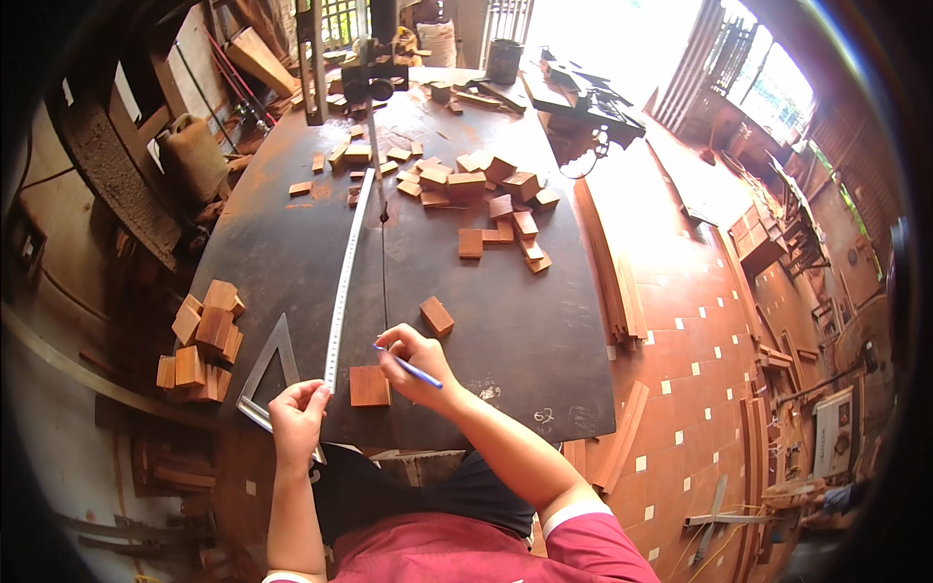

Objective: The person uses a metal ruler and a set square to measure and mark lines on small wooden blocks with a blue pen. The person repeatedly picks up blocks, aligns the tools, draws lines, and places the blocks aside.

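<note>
My left hand (298, 416) pinches the near end of a long white ruler (347, 282), which stretches away over the dark table (282, 228) toward the saw blade (376, 155). Beside that hand lies a metal triangle square (282, 352), partly covered by it. My right hand (416, 367) grips a blue pen (420, 373) above the table. Just left of this hand, a reddish-brown wood block (369, 387) lies flat near the front edge. Another wood block (437, 316) sits a little beyond my right hand.
A stack of blocks (206, 335) stands at the table's left edge. Many loose blocks (466, 185) are heaped right of the blade. A dark cup-like container (503, 61) stands at the far end. Long timber beams (607, 262) lie along the right side.
</note>
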Demonstrator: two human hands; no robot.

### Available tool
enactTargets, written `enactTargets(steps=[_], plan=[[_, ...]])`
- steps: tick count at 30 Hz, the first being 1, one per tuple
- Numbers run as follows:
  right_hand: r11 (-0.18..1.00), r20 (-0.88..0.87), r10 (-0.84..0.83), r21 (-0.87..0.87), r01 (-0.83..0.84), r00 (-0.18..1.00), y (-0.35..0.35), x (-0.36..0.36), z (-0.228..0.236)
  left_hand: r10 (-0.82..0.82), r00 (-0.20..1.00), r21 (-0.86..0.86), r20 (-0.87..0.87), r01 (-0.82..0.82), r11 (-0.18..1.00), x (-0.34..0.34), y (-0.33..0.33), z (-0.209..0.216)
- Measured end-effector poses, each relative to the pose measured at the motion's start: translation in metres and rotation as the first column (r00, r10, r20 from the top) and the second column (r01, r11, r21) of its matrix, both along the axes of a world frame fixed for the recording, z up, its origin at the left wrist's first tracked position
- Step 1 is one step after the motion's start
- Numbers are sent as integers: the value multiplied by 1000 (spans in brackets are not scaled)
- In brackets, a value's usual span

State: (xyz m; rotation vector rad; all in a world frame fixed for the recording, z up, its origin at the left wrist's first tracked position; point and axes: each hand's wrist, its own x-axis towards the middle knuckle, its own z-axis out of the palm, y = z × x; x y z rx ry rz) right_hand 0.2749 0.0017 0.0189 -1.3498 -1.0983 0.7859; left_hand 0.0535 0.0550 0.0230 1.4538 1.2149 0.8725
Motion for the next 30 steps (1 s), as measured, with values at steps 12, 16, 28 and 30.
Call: enactTargets(steps=[12, 16, 28, 30], plan=[[973, 390, -76, 228, -16, 918, 3, -3, -14, 333, 894, 539, -300, -129, 832, -87, -29, 2], [946, 378, -104, 324, -27, 920, -5, 7, -10, 378, 851, 612, -365, -87, 786, -109, -68, -21], [777, 524, -629, 398, 488, 574, -248, -1, -47, 106, 763, 225, -638, 52, 973, -142, -125, -141], [665, 546, -689, 215, 715, 477, -309, -19, -89, 82, 784, 199, -616, 53, 979, -131, -116, -134]])
